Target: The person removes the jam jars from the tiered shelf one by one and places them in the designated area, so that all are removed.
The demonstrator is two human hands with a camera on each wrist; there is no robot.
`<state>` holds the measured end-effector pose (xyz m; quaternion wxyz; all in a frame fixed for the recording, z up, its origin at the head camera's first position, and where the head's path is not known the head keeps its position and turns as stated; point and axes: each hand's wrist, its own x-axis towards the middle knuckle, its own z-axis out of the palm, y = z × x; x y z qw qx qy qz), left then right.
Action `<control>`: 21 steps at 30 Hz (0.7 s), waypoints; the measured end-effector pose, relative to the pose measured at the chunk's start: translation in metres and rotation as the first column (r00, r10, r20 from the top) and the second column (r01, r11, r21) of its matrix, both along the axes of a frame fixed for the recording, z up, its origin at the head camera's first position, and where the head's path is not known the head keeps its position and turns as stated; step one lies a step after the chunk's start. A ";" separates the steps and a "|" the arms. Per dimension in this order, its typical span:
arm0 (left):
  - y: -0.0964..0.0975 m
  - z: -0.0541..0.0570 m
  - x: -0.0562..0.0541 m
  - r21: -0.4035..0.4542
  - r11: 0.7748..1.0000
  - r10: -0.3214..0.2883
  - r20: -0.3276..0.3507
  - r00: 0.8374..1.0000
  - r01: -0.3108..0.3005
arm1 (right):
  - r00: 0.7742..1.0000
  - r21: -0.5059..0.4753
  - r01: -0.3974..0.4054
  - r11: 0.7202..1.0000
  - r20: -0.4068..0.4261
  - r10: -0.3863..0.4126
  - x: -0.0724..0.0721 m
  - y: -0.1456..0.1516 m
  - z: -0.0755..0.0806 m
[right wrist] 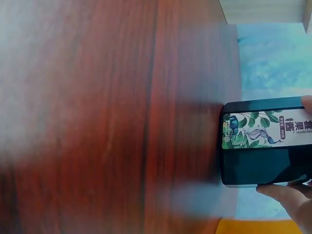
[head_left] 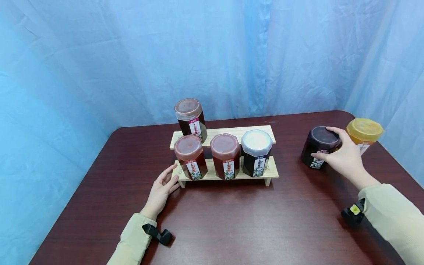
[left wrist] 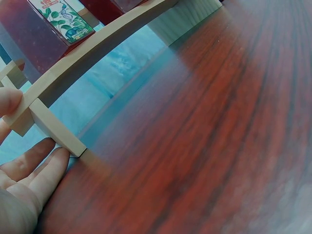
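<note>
At the left end of a two-step wooden rack (head_left: 216, 176), my left hand (head_left: 159, 192) holds the lower shelf's corner. The left wrist view shows the thumb against the shelf end and fingertips (left wrist: 61, 153) beside the rack's leg (left wrist: 58, 129). On the right, my right hand (head_left: 346, 156) grips a dark jar (head_left: 311, 149) with a label, thumb and fingers around its sides. In the right wrist view this jar (right wrist: 263, 165) appears to stand upright on the table. A yellow-lidded jar (head_left: 363, 130) stands just behind the right hand, partly hidden by it.
Two red jars (head_left: 188, 147) (head_left: 225, 145) and a dark jar with a whitish lid (head_left: 256, 143) stand on the rack's lower step. Another dark jar (head_left: 188, 108) is on the upper step's left end. Blue curtains (head_left: 212, 55) hang behind the dark wooden table (head_left: 251, 221).
</note>
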<state>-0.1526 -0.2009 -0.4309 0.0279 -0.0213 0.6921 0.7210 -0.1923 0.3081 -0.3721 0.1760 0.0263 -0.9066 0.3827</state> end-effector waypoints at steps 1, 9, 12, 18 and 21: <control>0.000 0.000 0.000 -0.001 1.000 0.001 0.000 1.000 -0.001 | 1.000 -0.001 0.003 1.000 0.001 -0.003 -0.001 0.002 0.000; 0.000 0.001 0.000 -0.003 1.000 0.015 -0.007 1.000 -0.015 | 0.999 0.013 -0.022 1.000 0.039 0.022 -0.005 0.010 0.000; 0.000 0.002 0.000 -0.008 1.000 0.017 -0.005 1.000 -0.017 | 0.997 0.031 -0.056 0.998 0.060 0.054 -0.005 0.013 -0.001; 0.000 0.001 0.001 -0.008 1.000 0.015 -0.006 1.000 -0.015 | 0.990 0.071 -0.086 0.994 0.117 0.078 -0.003 0.017 -0.001; 0.000 0.001 0.001 -0.005 1.000 0.013 -0.017 1.000 -0.013 | 0.987 0.092 -0.093 0.991 0.140 0.079 -0.003 0.017 0.001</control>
